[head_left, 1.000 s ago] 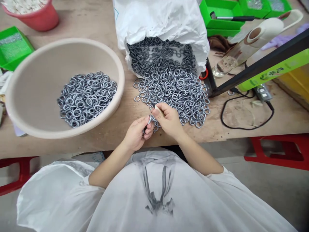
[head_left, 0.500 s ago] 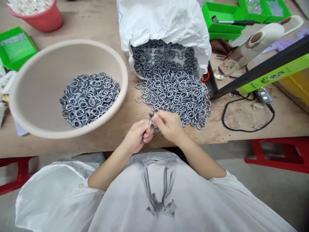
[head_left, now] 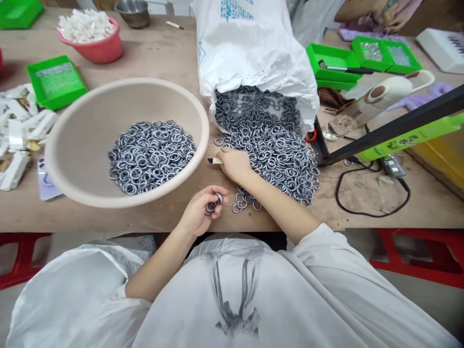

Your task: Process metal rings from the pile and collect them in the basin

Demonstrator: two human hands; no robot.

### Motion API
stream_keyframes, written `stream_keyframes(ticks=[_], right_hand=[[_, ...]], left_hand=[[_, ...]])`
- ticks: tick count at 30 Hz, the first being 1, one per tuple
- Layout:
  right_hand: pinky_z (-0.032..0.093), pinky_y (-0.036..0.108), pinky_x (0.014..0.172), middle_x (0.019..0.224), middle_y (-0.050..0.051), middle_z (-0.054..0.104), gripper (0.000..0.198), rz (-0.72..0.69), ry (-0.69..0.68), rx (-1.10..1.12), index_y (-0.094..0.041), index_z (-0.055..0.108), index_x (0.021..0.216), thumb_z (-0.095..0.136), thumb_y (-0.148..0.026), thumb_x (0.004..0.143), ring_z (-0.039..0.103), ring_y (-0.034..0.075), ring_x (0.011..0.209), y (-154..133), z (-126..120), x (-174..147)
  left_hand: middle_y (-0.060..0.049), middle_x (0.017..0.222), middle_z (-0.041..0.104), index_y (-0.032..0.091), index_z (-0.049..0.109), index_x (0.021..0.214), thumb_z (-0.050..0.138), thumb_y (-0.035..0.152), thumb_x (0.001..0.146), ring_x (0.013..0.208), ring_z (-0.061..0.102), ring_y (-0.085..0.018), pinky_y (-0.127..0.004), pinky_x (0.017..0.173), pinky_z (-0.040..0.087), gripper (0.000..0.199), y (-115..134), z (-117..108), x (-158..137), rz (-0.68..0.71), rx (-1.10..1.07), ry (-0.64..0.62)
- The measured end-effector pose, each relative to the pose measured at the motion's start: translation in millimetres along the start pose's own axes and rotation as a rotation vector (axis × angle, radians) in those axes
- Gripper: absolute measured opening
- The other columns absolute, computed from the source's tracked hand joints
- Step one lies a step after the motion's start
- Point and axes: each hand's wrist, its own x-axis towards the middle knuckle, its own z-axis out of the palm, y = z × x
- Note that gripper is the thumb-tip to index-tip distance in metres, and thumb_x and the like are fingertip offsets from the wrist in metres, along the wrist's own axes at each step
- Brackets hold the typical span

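Your left hand is partly curled, thumb and fingers around a few grey rings, just above the near edge of the desk. Your right hand is closed on a pale strip with a dark tip, which points toward the basin; the hand is at the left side of the ring pile, your forearm crossing over its near part. That pile spills from the white sack, and another heap of rings lies inside the basin, to your left
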Motion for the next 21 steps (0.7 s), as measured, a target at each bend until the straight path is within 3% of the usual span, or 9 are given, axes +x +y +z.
stream_keyframes(ticks=[2, 5, 8, 11, 14, 16, 18, 21], right_hand=[[0.038, 0.030, 0.067, 0.103, 0.011, 0.069, 0.023, 0.019, 0.046, 0.123, -0.017, 0.074, 0.098, 0.051, -0.020, 0.093, 0.063, 0.021, 0.088, 3.9, -2.9, -5.8], [0.037, 0.027, 0.067, 0.077, 0.002, 0.063, 0.018, 0.079, 0.100, 0.522, -0.016, 0.070, 0.079, 0.064, -0.031, 0.087, 0.056, 0.015, 0.074, 7.2, -9.5, -33.6], [0.033, 0.024, 0.059, 0.062, -0.003, 0.051, 0.032, 0.115, 0.045, 0.962, -0.016, 0.063, 0.070, 0.062, -0.043, 0.087, 0.045, 0.010, 0.059, 3.5, -11.1, -67.7], [0.027, 0.023, 0.050, 0.053, -0.006, 0.043, 0.047, 0.204, -0.053, 1.249, -0.017, 0.057, 0.065, 0.062, -0.060, 0.082, 0.038, 0.009, 0.050, -0.2, -7.6, -89.6], [0.025, 0.023, 0.047, 0.051, -0.006, 0.042, 0.057, 0.234, -0.068, 1.333, -0.018, 0.052, 0.060, 0.062, -0.072, 0.077, 0.035, 0.008, 0.047, 1.9, -7.2, -97.2], [0.024, 0.024, 0.048, 0.051, -0.006, 0.038, 0.060, 0.221, -0.004, 1.280, -0.019, 0.048, 0.056, 0.063, -0.074, 0.075, 0.032, 0.008, 0.050, 4.9, -10.8, -99.0], [0.024, 0.024, 0.050, 0.053, -0.006, 0.035, 0.059, 0.236, 0.144, 1.193, -0.019, 0.047, 0.054, 0.066, -0.071, 0.075, 0.031, 0.008, 0.053, 7.3, -15.7, -100.8], [0.031, 0.024, 0.055, 0.062, -0.004, 0.047, 0.047, 0.194, 0.287, 1.180, -0.017, 0.063, 0.069, 0.073, -0.063, 0.074, 0.038, 0.009, 0.058, 6.8, -20.0, -103.2]], left_hand=[[-0.001, 0.070, 0.061, 0.014, 0.063, 0.080, 0.069, 0.027, 0.065, 0.049, 0.045, -0.006, -0.017, 0.040, 0.028, 0.021, 0.2, -4.0, 1.6, -0.007, -0.026, 0.041], [0.004, 0.064, 0.051, 0.016, 0.060, 0.084, 0.072, 0.038, 0.071, 0.048, 0.039, -0.006, -0.017, 0.040, 0.024, 0.028, -4.6, -4.1, 9.9, 0.086, 0.038, 0.128], [0.006, 0.063, 0.046, 0.019, 0.059, 0.089, 0.071, 0.048, 0.077, 0.050, 0.037, -0.007, -0.019, 0.044, 0.027, 0.034, -13.6, 2.5, 20.9, 0.292, 0.236, 0.147], [0.002, 0.071, 0.057, 0.018, 0.061, 0.086, 0.067, 0.046, 0.084, 0.063, 0.048, -0.010, -0.023, 0.061, 0.040, 0.028, -19.8, 10.7, 26.7, 0.530, 0.506, 0.110], [-0.001, 0.076, 0.063, 0.018, 0.064, 0.084, 0.061, 0.040, 0.090, 0.072, 0.054, -0.013, -0.026, 0.071, 0.043, 0.023, -20.9, 16.4, 25.8, 0.670, 0.727, 0.107], [-0.001, 0.077, 0.064, 0.018, 0.065, 0.083, 0.059, 0.040, 0.091, 0.074, 0.056, -0.014, -0.027, 0.073, 0.043, 0.024, -20.1, 18.6, 23.8, 0.695, 0.745, 0.116], [-0.001, 0.076, 0.063, 0.018, 0.064, 0.080, 0.059, 0.042, 0.091, 0.075, 0.056, -0.014, -0.027, 0.074, 0.043, 0.028, -19.1, 20.3, 22.5, 0.665, 0.669, 0.109], [0.001, 0.068, 0.057, 0.017, 0.063, 0.077, 0.062, 0.050, 0.088, 0.065, 0.050, -0.012, -0.025, 0.067, 0.042, 0.034, -19.2, 23.1, 22.1, 0.544, 0.504, 0.051]])
